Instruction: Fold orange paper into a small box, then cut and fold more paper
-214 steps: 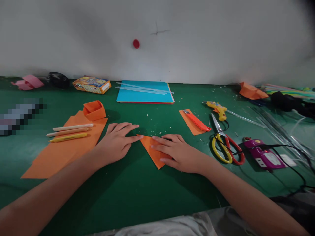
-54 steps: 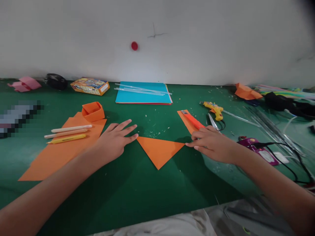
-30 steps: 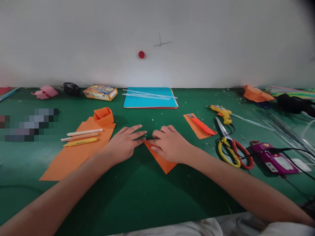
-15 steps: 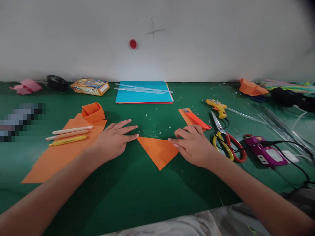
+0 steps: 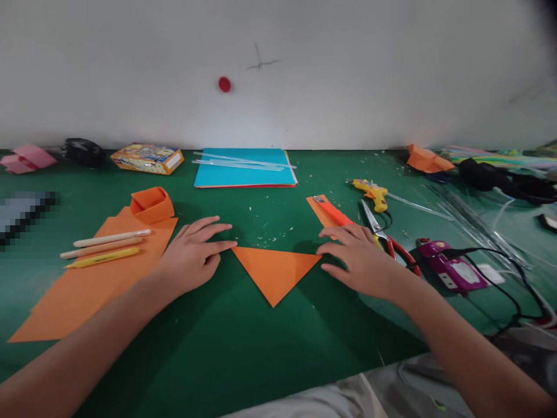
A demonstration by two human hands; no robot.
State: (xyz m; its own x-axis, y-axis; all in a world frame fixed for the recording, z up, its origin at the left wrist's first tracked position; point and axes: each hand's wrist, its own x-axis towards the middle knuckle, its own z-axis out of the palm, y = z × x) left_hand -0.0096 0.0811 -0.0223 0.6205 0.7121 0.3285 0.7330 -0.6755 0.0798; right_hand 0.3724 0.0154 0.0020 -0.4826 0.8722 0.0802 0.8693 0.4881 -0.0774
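Observation:
An orange paper triangle (image 5: 274,273) lies flat on the green table (image 5: 243,348), its point toward me. My left hand (image 5: 191,258) rests palm down, fingers spread, with a fingertip at the triangle's left corner. My right hand (image 5: 361,258) lies flat with fingers apart, fingertips at the triangle's right corner. Neither hand grips anything.
A large orange sheet (image 5: 87,284) with three pencils (image 5: 104,247) and a folded orange piece (image 5: 150,204) lies at left. Blue paper stack (image 5: 243,168) at the back. An orange cutter (image 5: 333,213), scissors (image 5: 383,232), glue gun (image 5: 369,191) and purple device (image 5: 450,270) with cables sit at right.
My right hand slid rightward along the triangle's top edge, from covering its right part to its right corner. My left hand stayed at the left corner.

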